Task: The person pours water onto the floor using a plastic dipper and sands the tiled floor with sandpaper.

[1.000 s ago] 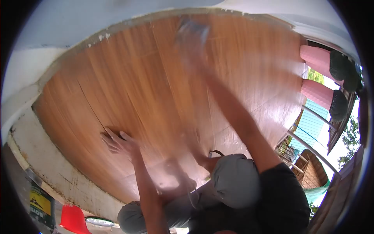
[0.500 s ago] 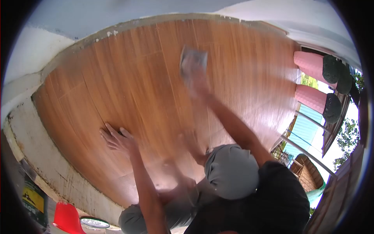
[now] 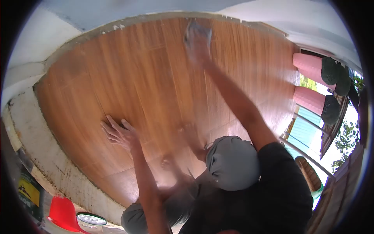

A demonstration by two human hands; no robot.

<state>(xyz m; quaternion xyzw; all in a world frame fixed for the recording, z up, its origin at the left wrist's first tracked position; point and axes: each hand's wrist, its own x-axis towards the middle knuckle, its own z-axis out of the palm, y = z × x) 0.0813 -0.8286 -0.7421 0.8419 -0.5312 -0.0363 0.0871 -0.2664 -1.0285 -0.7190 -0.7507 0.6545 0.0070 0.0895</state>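
Note:
My left hand (image 3: 120, 133) lies on the wood-look tiled floor (image 3: 128, 85) with its fingers spread, holding nothing. At the far side of the floor, my right hand (image 3: 198, 48) presses down on a crumpled grey cloth (image 3: 191, 30). Motion blurs that hand and the cloth. The fingers are mostly hidden, but the cloth shows around them. Grey trousers cover my bent knee (image 3: 232, 163).
A grey-and-white wall (image 3: 117, 11) borders the far edge. On the left runs a stained pale ledge (image 3: 50, 136), with a red plastic object (image 3: 62, 212) beyond it. Pink-and-dark green rounded objects (image 3: 309, 99) and a metal rail (image 3: 307, 156) stand at right.
My right hand has slid away from me with the cloth, close to the wall's base. My left hand stays in nearly the same place on the floor.

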